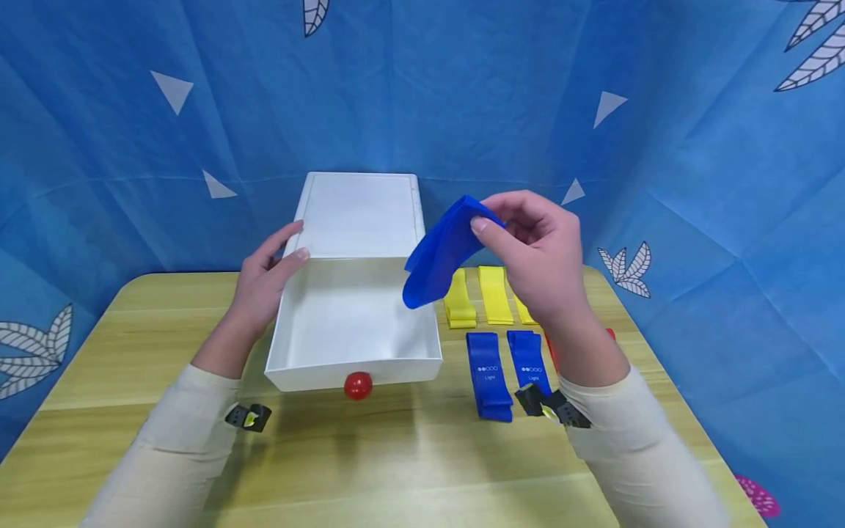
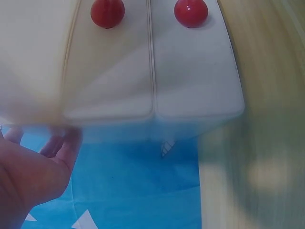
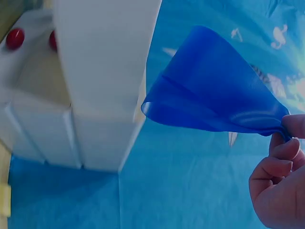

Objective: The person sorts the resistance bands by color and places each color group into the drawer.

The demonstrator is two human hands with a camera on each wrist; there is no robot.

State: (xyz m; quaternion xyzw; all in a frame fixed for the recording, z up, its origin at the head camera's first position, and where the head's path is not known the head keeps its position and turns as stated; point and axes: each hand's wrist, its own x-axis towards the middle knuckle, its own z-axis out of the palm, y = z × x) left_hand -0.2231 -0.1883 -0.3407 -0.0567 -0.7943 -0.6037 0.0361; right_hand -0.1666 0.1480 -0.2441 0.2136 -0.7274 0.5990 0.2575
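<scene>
A white drawer unit has its top drawer pulled out toward me. Only white walls and floor show inside that drawer, and a red round knob is on its front. My left hand rests on the unit's left side, fingers and thumb extended against the edge by the drawer opening. Between thumb and fingers, my right hand pinches one end of a blue resistance band. The folded band hangs in the air by the drawer's right rear corner, its looped end pointing down and left.
Two folded blue bands marked Light lie right of the drawer. Behind them are several yellow bands. Something red is mostly hidden behind my right forearm. Lower drawers carry red knobs. A blue patterned cloth hangs behind the table.
</scene>
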